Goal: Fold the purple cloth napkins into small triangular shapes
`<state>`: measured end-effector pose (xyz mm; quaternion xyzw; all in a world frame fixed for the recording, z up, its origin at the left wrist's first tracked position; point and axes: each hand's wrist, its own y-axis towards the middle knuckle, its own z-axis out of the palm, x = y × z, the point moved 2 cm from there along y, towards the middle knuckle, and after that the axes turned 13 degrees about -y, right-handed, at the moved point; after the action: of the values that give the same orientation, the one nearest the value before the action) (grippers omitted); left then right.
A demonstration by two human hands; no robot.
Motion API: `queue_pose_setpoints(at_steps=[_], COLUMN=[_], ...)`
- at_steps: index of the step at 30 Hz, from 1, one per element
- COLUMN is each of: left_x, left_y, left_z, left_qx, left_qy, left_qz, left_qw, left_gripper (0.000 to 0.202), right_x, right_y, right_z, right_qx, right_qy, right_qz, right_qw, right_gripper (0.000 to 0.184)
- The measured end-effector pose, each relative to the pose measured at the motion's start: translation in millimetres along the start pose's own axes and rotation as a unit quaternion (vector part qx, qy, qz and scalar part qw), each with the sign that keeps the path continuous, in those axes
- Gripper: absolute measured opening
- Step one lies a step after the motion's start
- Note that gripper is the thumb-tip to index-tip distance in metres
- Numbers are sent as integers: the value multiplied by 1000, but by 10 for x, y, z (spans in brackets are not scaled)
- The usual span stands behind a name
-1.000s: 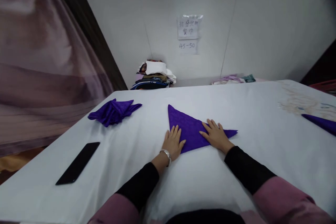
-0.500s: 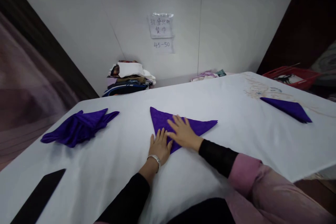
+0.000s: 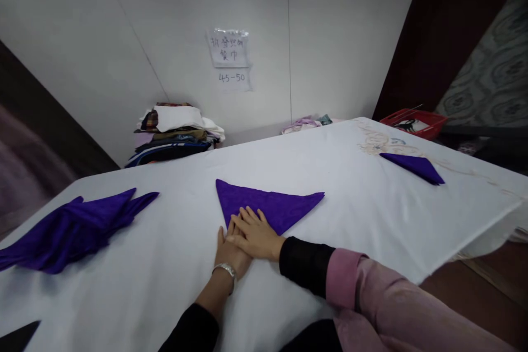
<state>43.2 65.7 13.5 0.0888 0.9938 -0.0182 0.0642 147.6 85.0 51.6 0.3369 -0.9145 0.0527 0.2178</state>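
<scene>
A purple cloth napkin (image 3: 274,204), folded into a triangle, lies on the white tablecloth in front of me, one point toward me. My right hand (image 3: 259,237) rests flat near its lower point, fingers stretched out, partly over my left hand (image 3: 231,256). The left hand, with a silver bracelet at its wrist, lies flat at the napkin's lower left edge. Its fingers are partly covered by the right hand, and the napkin's nearest corner is hidden under both. Neither hand grips anything.
On the left lies a loose heap of purple cloth (image 3: 82,225); a narrow folded purple napkin (image 3: 414,166) is at the right. A dark flat strip (image 3: 18,338) sits at lower left. Stacked clothes (image 3: 177,132) and a red basket (image 3: 429,124) stand beyond the table.
My right hand has slid left and toward me across the napkin, now overlapping my left hand. The napkin keeps its triangular shape. The whole view has shifted, showing more of the right side.
</scene>
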Motion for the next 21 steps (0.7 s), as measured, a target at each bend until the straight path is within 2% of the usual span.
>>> queue_pose_setpoints(at_steps=[5, 10, 21], left_x=[-8, -13, 3], left_y=[1, 18, 14], left_z=[-27, -36, -14], left_qx=[4, -16, -36], left_qy=[-4, -28, -31], left_qz=[-31, -43, -29], left_qw=[999, 999, 998], left_gripper=[57, 56, 56], right_x=[-117, -352, -740], right_y=[-22, -68, -229], right_z=[-7, -50, -145], right_qx=[-1, -12, -34], right_qy=[-32, -79, -141], right_qz=[-3, -3, 52], right_qw=[999, 997, 988], right_gripper=[73, 71, 77])
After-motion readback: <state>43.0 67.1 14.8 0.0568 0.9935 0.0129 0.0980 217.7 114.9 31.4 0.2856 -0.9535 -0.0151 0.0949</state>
